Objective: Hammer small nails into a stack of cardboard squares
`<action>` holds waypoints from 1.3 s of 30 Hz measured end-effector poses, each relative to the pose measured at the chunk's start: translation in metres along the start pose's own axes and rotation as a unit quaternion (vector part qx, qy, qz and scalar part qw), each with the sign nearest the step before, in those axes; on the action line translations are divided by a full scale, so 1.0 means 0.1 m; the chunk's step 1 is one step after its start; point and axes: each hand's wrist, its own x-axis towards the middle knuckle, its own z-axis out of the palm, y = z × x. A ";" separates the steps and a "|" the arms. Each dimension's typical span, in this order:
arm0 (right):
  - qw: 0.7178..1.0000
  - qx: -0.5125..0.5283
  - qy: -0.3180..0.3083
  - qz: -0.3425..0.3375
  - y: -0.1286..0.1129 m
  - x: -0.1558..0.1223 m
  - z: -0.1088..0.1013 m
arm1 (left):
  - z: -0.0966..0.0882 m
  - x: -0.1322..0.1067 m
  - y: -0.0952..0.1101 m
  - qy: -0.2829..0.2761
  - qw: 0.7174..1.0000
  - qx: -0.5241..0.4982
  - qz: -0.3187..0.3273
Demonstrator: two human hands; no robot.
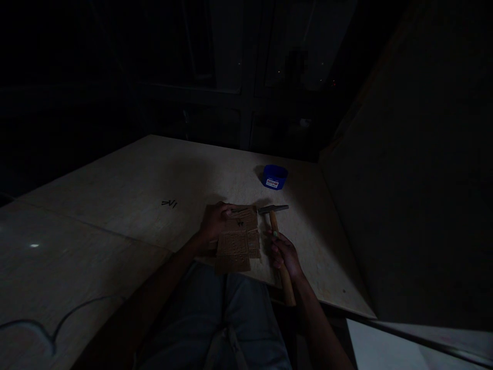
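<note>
My right hand (284, 253) is wrapped round the wooden handle of a hammer (273, 221). The hammer's dark metal head lies just to the right of a stack of brown cardboard (233, 246) at the table's front edge. At the cardboard's upper left is my left hand (215, 221), its fingers closed at a thin dark nail (241, 209); the dim light blurs the grip. A few small dark nails (240, 222) show on the cardboard. More loose nails (169, 203) lie on the tabletop to the left.
A blue plastic tub (275, 177) with a white label stands at the back right of the pale table (185, 169). A tall dark panel (408, 205) rises along the right side. Dark windows are behind the table, and my legs (246, 318) are below its front edge.
</note>
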 end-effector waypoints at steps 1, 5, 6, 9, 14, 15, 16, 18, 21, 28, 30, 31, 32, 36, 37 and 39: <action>1.000 0.001 0.000 0.000 0.00 0.00 0.00 | -0.01 -0.03 0.02 0.012 0.999 -0.035 -0.013; 1.000 -0.005 -0.002 0.002 0.01 0.00 0.00 | 0.01 -0.13 0.09 0.005 0.990 -0.122 -0.067; 1.000 -0.010 -0.003 0.002 0.01 0.00 0.00 | 0.02 -0.15 0.10 0.001 0.989 -0.129 -0.077; 1.000 -0.018 -0.008 0.003 0.01 0.00 -0.02 | 0.06 -0.18 0.10 -0.010 0.988 -0.128 -0.086; 1.000 -0.008 -0.006 0.000 0.02 0.01 -0.04 | 0.12 -0.26 0.05 -0.033 0.993 -0.089 -0.067; 1.000 -0.009 -0.003 0.000 0.02 0.01 -0.04 | 0.13 -0.27 0.04 -0.038 0.994 -0.082 -0.063; 1.000 -0.011 0.000 0.001 0.02 0.01 -0.03 | 0.15 -0.29 0.02 -0.042 0.994 -0.076 -0.059; 1.000 -0.018 0.003 0.004 0.02 0.01 -0.03 | 0.17 -0.31 -0.01 -0.048 0.995 -0.073 -0.054; 1.000 -0.018 -0.001 0.003 0.01 -0.01 -0.02 | 0.20 -0.33 -0.07 -0.052 0.994 -0.077 -0.055; 1.000 -0.012 0.006 0.014 -0.01 -0.02 0.01 | 0.24 -0.32 -0.12 -0.069 0.994 -0.053 -0.068; 1.000 -0.012 0.007 0.014 -0.01 -0.03 0.01 | 0.24 -0.32 -0.12 -0.071 0.994 -0.054 -0.068; 1.000 -0.014 0.007 0.013 -0.01 -0.03 0.01 | 0.25 -0.32 -0.12 -0.070 0.994 -0.053 -0.066; 1.000 -0.017 0.009 0.012 -0.01 -0.03 0.01 | 0.25 -0.32 -0.12 -0.069 0.994 -0.053 -0.064; 0.999 -0.028 0.013 0.007 0.00 -0.03 0.00 | 0.29 -0.33 -0.14 -0.058 0.995 -0.058 -0.062; 0.999 -0.031 0.012 0.003 0.01 -0.03 0.00 | 0.29 -0.33 -0.14 -0.057 0.995 -0.060 -0.063; 0.999 -0.039 0.012 -0.009 0.03 -0.02 0.00 | 0.30 -0.34 -0.14 -0.053 0.995 -0.062 -0.061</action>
